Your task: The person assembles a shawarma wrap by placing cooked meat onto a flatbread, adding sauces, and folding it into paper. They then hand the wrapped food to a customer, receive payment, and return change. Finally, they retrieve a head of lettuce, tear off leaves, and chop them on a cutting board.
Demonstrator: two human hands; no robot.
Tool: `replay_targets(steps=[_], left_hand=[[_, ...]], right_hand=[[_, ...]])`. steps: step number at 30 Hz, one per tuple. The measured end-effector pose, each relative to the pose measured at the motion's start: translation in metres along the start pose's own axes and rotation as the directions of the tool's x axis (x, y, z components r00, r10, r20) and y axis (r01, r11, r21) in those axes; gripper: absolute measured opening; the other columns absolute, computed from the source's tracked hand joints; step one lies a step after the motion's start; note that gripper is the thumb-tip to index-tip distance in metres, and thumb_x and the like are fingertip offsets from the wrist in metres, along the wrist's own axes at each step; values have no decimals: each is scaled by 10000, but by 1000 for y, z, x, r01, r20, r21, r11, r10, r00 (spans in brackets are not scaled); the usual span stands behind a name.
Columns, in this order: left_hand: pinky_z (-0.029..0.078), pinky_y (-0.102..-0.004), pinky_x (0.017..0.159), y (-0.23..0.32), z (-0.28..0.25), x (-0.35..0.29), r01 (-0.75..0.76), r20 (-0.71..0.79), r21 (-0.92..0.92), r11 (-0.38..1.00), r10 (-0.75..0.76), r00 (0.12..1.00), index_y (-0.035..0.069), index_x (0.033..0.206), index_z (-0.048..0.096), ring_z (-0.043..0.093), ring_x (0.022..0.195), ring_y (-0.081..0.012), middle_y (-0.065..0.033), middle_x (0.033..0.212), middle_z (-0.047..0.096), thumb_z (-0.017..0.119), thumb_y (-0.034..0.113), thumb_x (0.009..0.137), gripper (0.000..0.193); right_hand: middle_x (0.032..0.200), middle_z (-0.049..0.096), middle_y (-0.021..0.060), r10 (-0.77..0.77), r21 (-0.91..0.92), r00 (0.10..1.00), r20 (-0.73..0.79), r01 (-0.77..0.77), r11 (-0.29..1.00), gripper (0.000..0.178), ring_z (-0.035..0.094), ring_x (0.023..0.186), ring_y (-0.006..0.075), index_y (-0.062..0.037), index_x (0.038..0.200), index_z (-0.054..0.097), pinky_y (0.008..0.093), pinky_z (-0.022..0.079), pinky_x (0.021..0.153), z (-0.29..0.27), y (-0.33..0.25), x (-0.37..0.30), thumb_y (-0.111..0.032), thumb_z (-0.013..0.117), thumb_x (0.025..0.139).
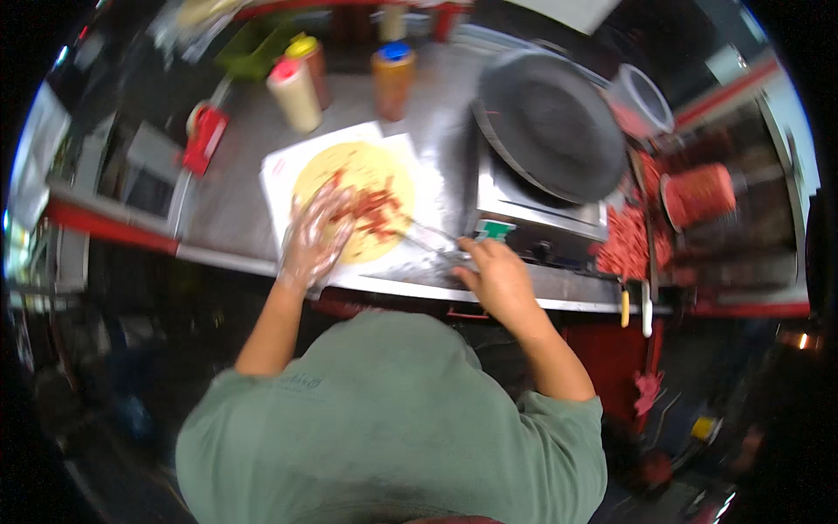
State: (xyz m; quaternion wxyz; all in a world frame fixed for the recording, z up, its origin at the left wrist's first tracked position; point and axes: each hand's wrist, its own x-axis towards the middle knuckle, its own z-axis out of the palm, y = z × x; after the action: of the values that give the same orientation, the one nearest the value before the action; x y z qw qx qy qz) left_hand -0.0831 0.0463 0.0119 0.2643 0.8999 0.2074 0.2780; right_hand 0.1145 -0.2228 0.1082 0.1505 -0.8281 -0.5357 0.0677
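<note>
While my gloved left hand (314, 237) lay spread flat on the flatbread (356, 201) on the counter (236, 196), my right hand (494, 278) gripped metal tongs (432, 240) over its red filling (375, 212), best spread evenly, I judged, without tearing.

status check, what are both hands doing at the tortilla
Left hand in clear glove, pressing on tortilla with red filling. Right hand grips metal tongs reaching toward it. Nothing between them.
</note>
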Motion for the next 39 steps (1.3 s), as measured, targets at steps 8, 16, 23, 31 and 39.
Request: replay_targets(steps=[8, 16, 23, 31, 39], left_hand=[[190, -584, 1246, 51, 39, 5, -94, 210, 98, 991, 72, 975, 114, 1144, 728, 637, 1272, -342, -83, 1198, 738, 732, 257, 962, 231], [221, -510, 1254, 85, 39, 38, -53, 54, 255, 965, 41, 998, 99, 1226, 714, 674, 1176, -298, -111, 1221, 738, 739, 249, 970, 299], [216, -477, 1252, 114, 53, 40, 85, 53, 84, 993, -90, 995, 25, 1340, 642, 689, 1073, -250, -128, 1109, 741, 730, 214, 977, 418], [532, -352, 954, 112, 66, 27, 182, -23, -76, 980, -184, 983, -13, 1331, 626, 670, 1050, -225, -140, 1185, 678, 714, 189, 1008, 391], [517, -353, 1014, 95, 57, 30, 150, -11, -123, 981, -152, 988, -36, 1326, 633, 669, 1139, -245, -165, 1255, 681, 737, 143, 984, 399]], right_hand=[[1073, 739, 220, 418, 313, 687, -595, -280, 907, 426, 713, 964, 398, -19, 1410, 616, 489, 549, 821, -109, 202, -41, -159, 618, 1008], [1192, 647, 365, 425, 24, 872, -244, -433, 901, 411, 710, 1021, 474, 92, 1294, 580, 521, 599, 885, -96, 348, -12, -92, 575, 927], [1148, 681, 311, 482, -19, 815, -324, -514, 857, 386, 722, 1017, 447, 82, 1279, 614, 504, 604, 862, -101, 362, -11, -93, 588, 936], [1031, 718, 308, 552, 149, 786, -278, -532, 834, 283, 713, 1007, 458, 58, 1142, 696, 547, 565, 881, -96, 327, -49, -143, 582, 979], [768, 719, 203, 672, 342, 736, 81, -654, 675, 381, 702, 617, 292, 63, 883, 721, 445, 533, 550, -145, 374, -42, -260, 585, 1032]])
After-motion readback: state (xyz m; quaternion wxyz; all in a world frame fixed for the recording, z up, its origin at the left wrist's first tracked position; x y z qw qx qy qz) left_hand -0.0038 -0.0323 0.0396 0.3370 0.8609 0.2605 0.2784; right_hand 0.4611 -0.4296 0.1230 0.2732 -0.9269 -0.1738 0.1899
